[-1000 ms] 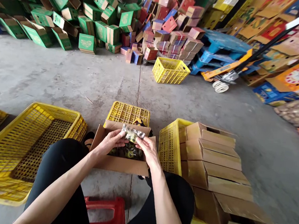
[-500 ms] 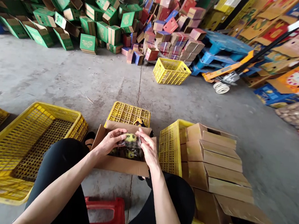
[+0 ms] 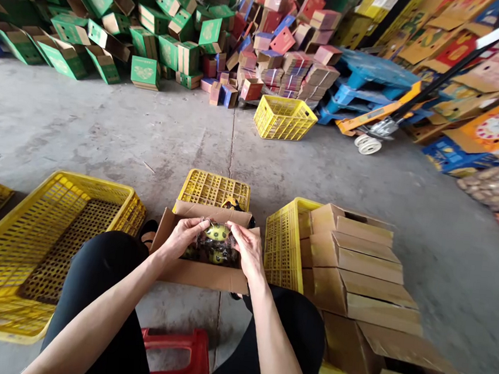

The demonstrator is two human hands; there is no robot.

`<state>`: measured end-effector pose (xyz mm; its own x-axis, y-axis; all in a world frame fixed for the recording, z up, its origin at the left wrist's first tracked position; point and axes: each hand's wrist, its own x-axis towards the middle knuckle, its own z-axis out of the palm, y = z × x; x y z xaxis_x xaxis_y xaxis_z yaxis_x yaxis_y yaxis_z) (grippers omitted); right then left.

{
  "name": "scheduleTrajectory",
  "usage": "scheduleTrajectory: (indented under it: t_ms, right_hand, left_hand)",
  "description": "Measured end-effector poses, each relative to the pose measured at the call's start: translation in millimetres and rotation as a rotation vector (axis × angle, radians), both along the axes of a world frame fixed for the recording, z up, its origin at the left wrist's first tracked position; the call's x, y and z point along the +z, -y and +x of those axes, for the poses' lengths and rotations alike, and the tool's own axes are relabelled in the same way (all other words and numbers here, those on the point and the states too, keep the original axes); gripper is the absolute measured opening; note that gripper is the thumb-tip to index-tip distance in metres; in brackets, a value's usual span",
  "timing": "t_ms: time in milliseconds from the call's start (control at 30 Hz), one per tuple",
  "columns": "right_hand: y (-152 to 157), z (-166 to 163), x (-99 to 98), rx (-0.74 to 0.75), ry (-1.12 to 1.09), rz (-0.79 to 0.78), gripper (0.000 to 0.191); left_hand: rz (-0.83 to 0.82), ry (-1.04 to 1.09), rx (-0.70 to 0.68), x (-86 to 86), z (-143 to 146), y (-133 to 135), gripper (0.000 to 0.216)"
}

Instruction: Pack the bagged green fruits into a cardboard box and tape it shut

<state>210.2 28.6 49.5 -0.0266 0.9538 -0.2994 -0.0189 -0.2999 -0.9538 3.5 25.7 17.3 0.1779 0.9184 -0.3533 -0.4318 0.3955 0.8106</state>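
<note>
Pinches a clear-plastic-wrapped, dark-spotted yellow-green bundle (image 3: 217, 233) in nearly closed left hand (image 3: 185, 235) and right hand (image 3: 246, 248), over an open brown cardboard box (image 3: 205, 276), between its side edges, with wide grey concrete floor (image 3: 161, 134) beyond.

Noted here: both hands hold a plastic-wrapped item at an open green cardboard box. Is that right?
Not quite: the cardboard box is brown, not green, as the head view shows. The left hand and right hand do hold the plastic-wrapped item there.
</note>
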Motion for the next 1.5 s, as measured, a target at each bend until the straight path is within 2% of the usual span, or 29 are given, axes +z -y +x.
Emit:
scheduleTrajectory:
  t_ms: [333,467,600,733,900,1000,1133,1233,1300,1400,1500]
  right_hand:
    - [-3,-5,-5.5,-0.133,-0.069,0.027,0.054]
    - [-4,-3,-6.6,-0.148,-0.103,0.035,0.054]
    - [-5,0,-9.1,-0.142,-0.109,0.062,0.053]
    - [-5,0,-9.0,-0.105,-0.153,0.056,0.049]
    - [-4,-2,-9.0,0.004,-0.166,-0.031,0.061]
    - [-4,-1,-10.4,-0.021,-0.124,0.006,0.059]
    - [-4,0,-8.7,-0.069,-0.052,0.104,0.051]
    - [-3,0,-4.7,0.029,-0.027,0.167,0.041]
    - [-1,0,-2.1,0.138,-0.001,0.195,0.033]
    - [0,1,-1.1,0.237,0.051,0.223,0.024]
    - [-1,3,-5.5,0.197,0.061,0.228,0.028]
  left_hand:
    - [-0.008,-0.036,0.107,-4.1,3,-3,0.053]
    - [-0.015,0.012,0.058,-1.5,2,-1,0.058]
    - [-0.004,0.031,-0.069,1.9,0,2,0.059]
    - [-0.007,-0.010,0.000,3.5,-1,1,0.052]
    - [0.000,-0.041,0.010,4.6,-1,-1,0.053]
    - [0.003,-0.019,0.020,2.1,-1,-1,0.058]
    - [-0.160,-0.038,0.009,-2.4,-2,-3,0.073]
    - [-0.306,0.003,-0.080,-1.9,-5,-4,0.086]
    - [-0.334,0.064,-0.118,0.2,-6,-4,0.090]
    - [-0.289,0.104,-0.086,2.5,-7,-4,0.069]
    - [-0.160,0.095,0.008,2.6,-8,-3,0.042]
